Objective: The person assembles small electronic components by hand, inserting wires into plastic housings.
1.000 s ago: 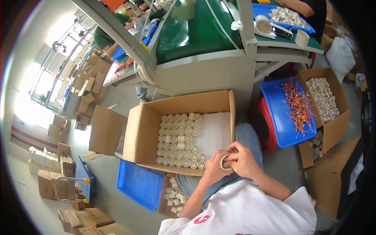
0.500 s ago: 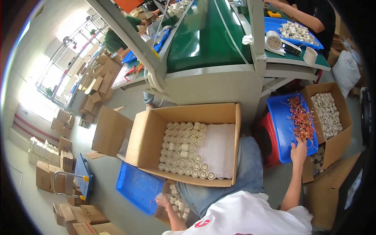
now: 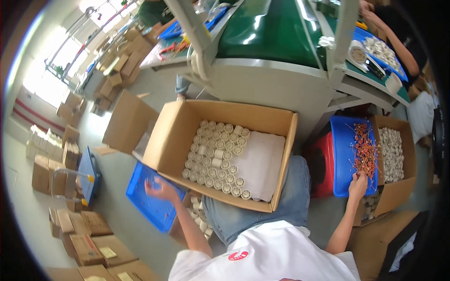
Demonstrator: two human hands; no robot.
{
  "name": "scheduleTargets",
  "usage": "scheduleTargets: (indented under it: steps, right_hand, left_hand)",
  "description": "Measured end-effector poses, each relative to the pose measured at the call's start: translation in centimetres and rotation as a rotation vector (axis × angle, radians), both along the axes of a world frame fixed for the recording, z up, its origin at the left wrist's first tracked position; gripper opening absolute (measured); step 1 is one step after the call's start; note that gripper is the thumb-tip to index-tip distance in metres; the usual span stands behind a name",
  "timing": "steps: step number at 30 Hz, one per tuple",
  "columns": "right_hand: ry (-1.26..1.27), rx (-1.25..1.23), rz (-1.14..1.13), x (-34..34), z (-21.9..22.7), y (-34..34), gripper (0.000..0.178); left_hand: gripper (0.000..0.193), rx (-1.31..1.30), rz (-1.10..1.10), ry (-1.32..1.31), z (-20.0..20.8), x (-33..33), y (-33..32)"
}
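Note:
My left hand (image 3: 161,189) is over the blue tray (image 3: 164,214) on the left, its fingers apart and somewhat blurred; I see nothing held in it. On the right, my right hand (image 3: 358,184) has its fingertips pinched at the near end of a pile of thin red and orange wires (image 3: 364,152). The wires lie in another blue tray (image 3: 341,140). Between my arms, a large open cardboard box (image 3: 220,108) rests on my lap. Rows of round white plastic parts (image 3: 218,161) fill its left side, and a pale sheet (image 3: 262,164) shows on its right.
A box of small white pieces (image 3: 391,154) stands beyond the right tray, and a red stool (image 3: 321,164) under it. White cylinders (image 3: 201,220) sit in a box by my left leg. Ahead is a green conveyor (image 3: 267,33), with co-workers on both sides. Cartons (image 3: 89,250) stand at left.
My left hand has moved up and forward from beside the box of white cylinders to over the left tray, its fingers spreading. My right hand stays by the wires. The whole view has shifted.

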State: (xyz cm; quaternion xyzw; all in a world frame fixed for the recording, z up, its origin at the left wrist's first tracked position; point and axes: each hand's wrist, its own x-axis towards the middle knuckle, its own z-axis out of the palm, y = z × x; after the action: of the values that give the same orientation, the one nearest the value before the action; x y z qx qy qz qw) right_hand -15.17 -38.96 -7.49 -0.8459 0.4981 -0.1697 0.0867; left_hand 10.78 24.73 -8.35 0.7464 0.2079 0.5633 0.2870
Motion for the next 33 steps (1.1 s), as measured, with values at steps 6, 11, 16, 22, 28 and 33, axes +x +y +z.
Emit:
scheduleTargets:
  steps: [6,11,16,22,28,33]
  right_hand:
    - [-0.096,0.013,0.025,-0.6,-0.4,-0.4,0.015]
    - [-0.436,0.129,-0.013,-0.9,0.0,0.4,0.016]
    - [-0.598,-0.004,0.147,-3.2,2.3,1.5,0.019]
    - [-1.129,0.589,0.092,-2.2,2.1,1.3,0.021]
    - [-1.542,0.866,0.05,-2.5,4.4,2.3,0.021]
    - [-1.337,0.813,0.091,-0.8,5.3,4.2,0.024]
  left_hand:
    - [0.043,0.215,-1.024,0.621,-2.2,9.8,-13.9]
    - [0.053,1.028,-1.196,1.357,-17.7,9.4,-17.3]
    - [0.045,1.285,-0.922,1.698,-22.4,5.4,-19.5]
    - [0.049,1.24,-0.925,1.759,-21.7,6.7,-19.1]
    - [0.056,0.459,-1.324,1.476,-5.3,6.8,-23.7]
    - [0.059,-1.109,-1.876,0.986,1.7,-1.7,-24.8]
